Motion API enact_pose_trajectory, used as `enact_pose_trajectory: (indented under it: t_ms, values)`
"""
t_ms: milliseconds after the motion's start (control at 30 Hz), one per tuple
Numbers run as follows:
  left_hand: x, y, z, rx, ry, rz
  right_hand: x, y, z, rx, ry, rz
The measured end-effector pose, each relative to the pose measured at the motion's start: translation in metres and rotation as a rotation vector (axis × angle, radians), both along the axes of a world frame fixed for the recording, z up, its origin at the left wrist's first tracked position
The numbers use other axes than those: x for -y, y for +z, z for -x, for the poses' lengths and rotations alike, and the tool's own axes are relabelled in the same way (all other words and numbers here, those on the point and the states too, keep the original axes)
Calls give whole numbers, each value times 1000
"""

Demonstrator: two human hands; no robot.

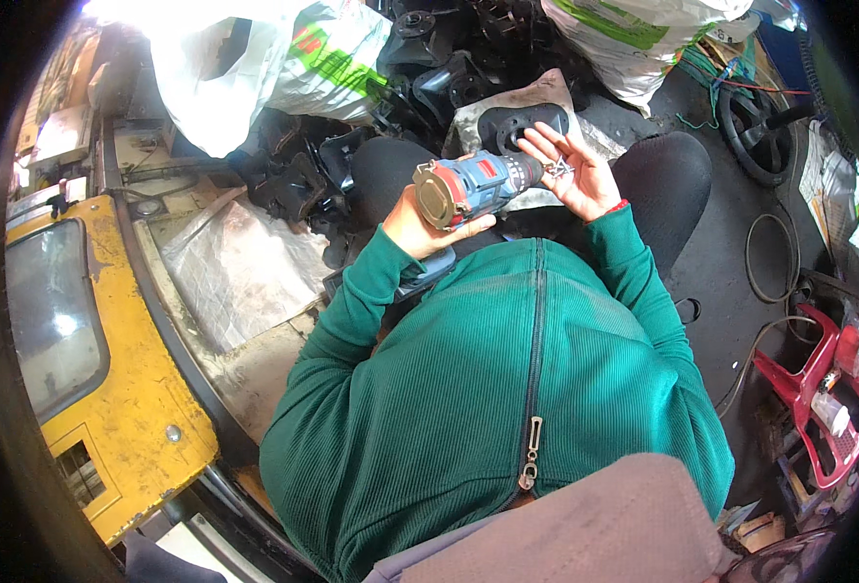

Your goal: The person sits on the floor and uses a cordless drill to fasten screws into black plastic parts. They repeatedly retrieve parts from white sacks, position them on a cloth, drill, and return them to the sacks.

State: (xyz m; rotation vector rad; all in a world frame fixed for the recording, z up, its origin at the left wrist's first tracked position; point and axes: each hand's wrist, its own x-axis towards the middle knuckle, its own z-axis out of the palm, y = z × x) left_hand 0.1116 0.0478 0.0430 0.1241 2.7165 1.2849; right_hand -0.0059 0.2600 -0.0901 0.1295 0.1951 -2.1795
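Observation:
My left hand (410,225) is wrapped round a blue cordless drill (483,180) with red and black parts. Its black chuck points right, toward my right hand (585,180). That hand is turned palm up with its fingers stretched out, and a few small shiny metal pieces (557,169) that look like screws lie in it. They are close to the drill's tip; I cannot tell whether they touch it. Just beyond both hands, a black metal part (517,126) with a round hole rests on a pale, dirty sheet (553,89) between my knees.
Many black metal parts (429,73) are heaped ahead. White and green sacks (327,58) stand at the far side. To the left are a yellow machine panel (157,389) and a clear plastic sheet (245,262). A wheel (755,136), a cable (755,262) and a red plastic frame (798,379) lie right.

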Motion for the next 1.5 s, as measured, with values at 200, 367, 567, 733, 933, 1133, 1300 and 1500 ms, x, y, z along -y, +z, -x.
enact_pose_trajectory:
  t_ms: [200,367,567,733,933,1133,1300,1500]
  values:
    - [6,12,-4,0,22,23,-2,7,-4,34,-14,-50]
    - [9,29,-4,55,97,-113,-6,5,-11,-6,25,-237]
    - [14,31,-12,119,122,-131,1,-1,-12,-51,28,-229]
    - [16,32,-17,232,204,-193,2,2,-13,-45,48,-259]
    - [21,39,-18,271,181,-205,-2,-5,-10,-155,145,-310]
    - [12,31,-14,-24,-120,209,-1,-8,-3,-78,256,-364]
    - [14,29,-11,2,-200,232,-3,-15,-1,-60,313,-396]
    - [9,26,-7,33,-77,118,-2,-5,-2,-206,300,-477]
